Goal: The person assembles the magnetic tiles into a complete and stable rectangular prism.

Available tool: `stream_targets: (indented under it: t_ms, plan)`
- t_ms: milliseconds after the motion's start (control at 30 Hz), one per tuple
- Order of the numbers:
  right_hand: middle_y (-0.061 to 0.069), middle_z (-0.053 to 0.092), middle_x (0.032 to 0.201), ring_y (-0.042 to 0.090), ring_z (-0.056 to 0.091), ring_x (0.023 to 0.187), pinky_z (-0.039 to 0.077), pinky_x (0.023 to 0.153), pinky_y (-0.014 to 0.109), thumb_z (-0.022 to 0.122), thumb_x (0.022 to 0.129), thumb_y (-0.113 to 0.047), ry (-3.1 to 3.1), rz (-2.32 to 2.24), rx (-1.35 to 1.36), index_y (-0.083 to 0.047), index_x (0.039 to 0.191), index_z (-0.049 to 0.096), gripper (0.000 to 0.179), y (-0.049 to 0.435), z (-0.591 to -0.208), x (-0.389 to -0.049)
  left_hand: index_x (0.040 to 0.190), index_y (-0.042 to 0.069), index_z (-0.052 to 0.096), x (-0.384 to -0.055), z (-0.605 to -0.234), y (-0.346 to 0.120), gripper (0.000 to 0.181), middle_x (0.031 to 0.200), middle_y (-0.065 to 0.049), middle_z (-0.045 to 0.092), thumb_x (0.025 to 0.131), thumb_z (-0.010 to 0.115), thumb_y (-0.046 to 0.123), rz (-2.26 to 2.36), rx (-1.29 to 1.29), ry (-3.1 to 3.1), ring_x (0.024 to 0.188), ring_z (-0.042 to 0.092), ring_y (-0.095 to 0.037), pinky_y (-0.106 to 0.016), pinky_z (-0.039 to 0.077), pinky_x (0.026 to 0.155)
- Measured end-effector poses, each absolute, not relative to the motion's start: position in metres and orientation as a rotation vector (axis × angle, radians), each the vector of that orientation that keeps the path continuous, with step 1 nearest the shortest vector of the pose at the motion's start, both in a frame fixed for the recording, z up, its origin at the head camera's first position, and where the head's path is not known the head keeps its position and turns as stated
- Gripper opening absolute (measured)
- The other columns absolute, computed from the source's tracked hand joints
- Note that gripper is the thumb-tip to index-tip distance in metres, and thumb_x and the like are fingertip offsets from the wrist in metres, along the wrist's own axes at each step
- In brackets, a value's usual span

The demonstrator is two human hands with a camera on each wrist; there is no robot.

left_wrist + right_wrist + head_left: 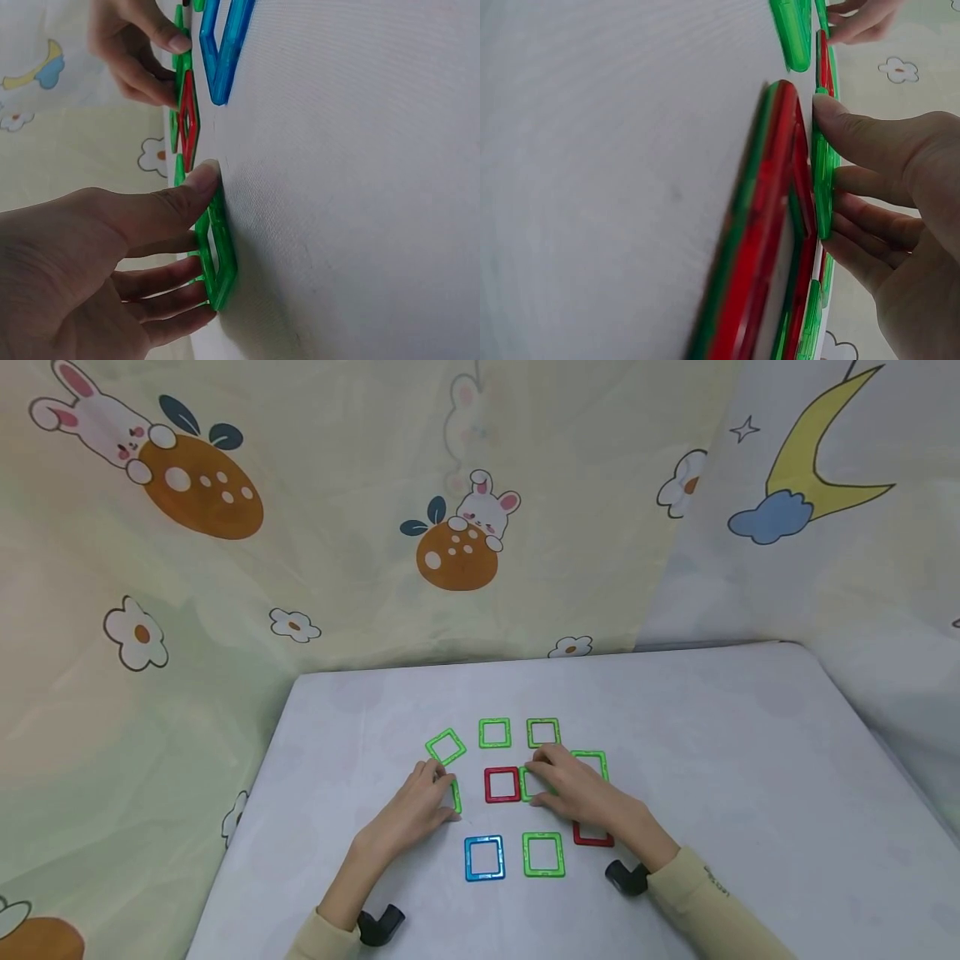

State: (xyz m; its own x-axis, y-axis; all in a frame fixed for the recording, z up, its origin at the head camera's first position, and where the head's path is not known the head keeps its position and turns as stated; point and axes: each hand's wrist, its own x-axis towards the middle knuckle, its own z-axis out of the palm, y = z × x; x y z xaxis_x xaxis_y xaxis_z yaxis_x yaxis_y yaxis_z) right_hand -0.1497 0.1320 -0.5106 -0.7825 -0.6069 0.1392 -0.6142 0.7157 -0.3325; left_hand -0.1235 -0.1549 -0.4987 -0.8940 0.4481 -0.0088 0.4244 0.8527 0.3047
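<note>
My left hand (pixel 416 802) pinches a green square magnetic tile (pixel 227 277) by its edges, thumb on one side and fingers on the other, low over the table. My right hand (pixel 581 789) grips another green magnetic tile (pixel 823 187) the same way, partly covering it in the head view. That tile's left edge meets a red square tile (pixel 487 785), which lies between the two hands. Just beyond my left fingertips is a tilted green tile (pixel 432 748).
Two green tiles (pixel 495 747) (pixel 543 720) lie at the back. Nearer the front are a blue tile (pixel 468 860) and a green tile (pixel 543 873). A red tile (pixel 739 300) sits on a green one beside my right wrist. Patterned cloth (pixel 360 527) hangs behind the table (pixel 750 760).
</note>
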Motion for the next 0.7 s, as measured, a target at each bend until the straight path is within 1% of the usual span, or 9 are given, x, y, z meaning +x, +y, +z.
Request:
stream_targets:
  t_ms: [433, 700]
  plan:
    - [0.010, 0.061, 0.124, 0.024, 0.056, 0.113, 0.059, 0.096, 0.038, 0.088, 0.082, -0.026, -2.884, 0.569, 1.035, -0.002, 0.129, 0.069, 0.057, 0.1324, -0.5113, -0.1493, 0.130, 0.001, 0.066, -0.1239, -0.4983, -0.1568, 0.056, 0.120, -0.009, 0.057, 0.084, 0.087, 0.025, 0.543, 0.645, 2.906, 0.109, 0.047, -0.019, -0.036, 0.054, 0.092]
    - [0.010, 0.061, 0.125, 0.024, 0.055, 0.114, 0.058, 0.097, 0.038, 0.088, 0.082, -0.027, -2.881, 0.563, 1.036, -0.001, 0.129, 0.069, 0.057, 0.1331, -0.5128, -0.1495, 0.134, 0.005, 0.064, -0.1249, -0.4954, -0.1575, 0.058, 0.124, -0.007, 0.058, 0.087, 0.084, 0.032, 0.598, 0.629, 2.896, 0.110, 0.051, -0.018, -0.034, 0.058, 0.096]
